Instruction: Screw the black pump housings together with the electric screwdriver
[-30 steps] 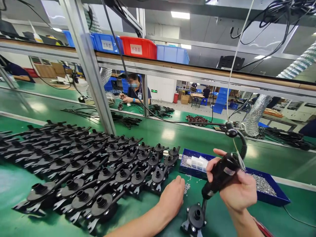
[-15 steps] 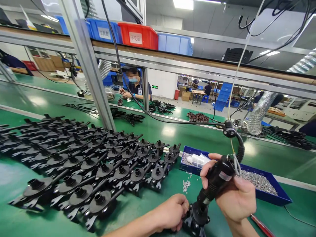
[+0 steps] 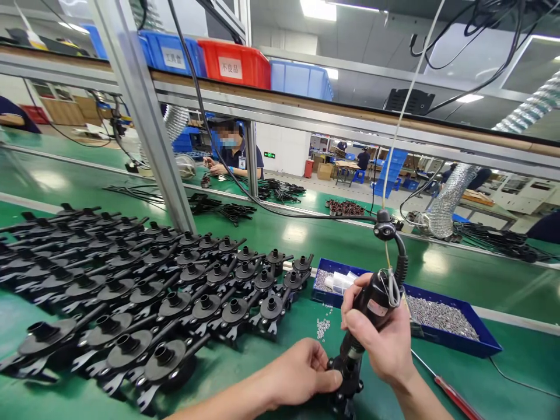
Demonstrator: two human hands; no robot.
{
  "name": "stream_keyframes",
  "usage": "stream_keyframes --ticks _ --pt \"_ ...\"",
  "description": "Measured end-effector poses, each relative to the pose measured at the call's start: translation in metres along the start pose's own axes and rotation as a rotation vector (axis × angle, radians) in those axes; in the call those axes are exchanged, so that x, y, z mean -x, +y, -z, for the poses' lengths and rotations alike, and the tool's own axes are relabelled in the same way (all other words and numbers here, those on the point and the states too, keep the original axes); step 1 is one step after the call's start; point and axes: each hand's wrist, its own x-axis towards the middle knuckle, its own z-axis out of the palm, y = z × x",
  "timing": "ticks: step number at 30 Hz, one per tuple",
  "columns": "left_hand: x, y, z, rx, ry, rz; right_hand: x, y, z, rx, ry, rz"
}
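Note:
My right hand [image 3: 385, 335] is wrapped round a black electric screwdriver [image 3: 371, 303], which hangs from a cable and a cord above. The tool leans with its lower end down at a black round-bodied part [image 3: 349, 379] on the green bench. My left hand [image 3: 306, 373] grips that part from the left, thumb against its side. Where the tool tip meets the part is hidden. Small metal nuts or washers [image 3: 322, 328] lie loose just beyond my left hand. Rows of similar black parts [image 3: 205, 306] cover the bench to the left.
A blue tray [image 3: 485, 347] of small metal pieces stands behind the tool, with clear plastic containers [image 3: 343, 282] at its left. A red-handled screwdriver [image 3: 455, 396] lies right of my forearm. A metal post [image 3: 144, 122] rises behind the parts. Across the bench sits a co-worker [image 3: 238, 151].
The electric screwdriver has become more upright and moved left, with my right thumb now across its front. My left thumb has stretched out over the black part. The view has shifted slightly.

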Motion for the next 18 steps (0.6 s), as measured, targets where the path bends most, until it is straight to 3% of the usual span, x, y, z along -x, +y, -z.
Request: stream_keyframes --ticks 2,8,14,16,18 --pt "-0.002 0.007 -0.007 -0.019 0.055 0.028 0.002 0.000 0.000 0.045 0.030 0.023" --pt "-0.010 0.038 -0.008 -0.214 -0.014 0.273 -0.001 0.004 0.004 0.008 0.028 0.151" --pt "-0.015 0.042 -0.009 -0.235 0.008 0.332 -0.007 0.012 0.005 -0.030 0.035 0.132" --pt "-0.014 0.041 -0.009 -0.219 -0.006 0.328 -0.008 0.011 0.010 -0.067 -0.038 0.115" --pt "-0.015 0.038 -0.010 -0.203 0.006 0.329 -0.009 0.009 0.017 -0.161 -0.229 0.071"
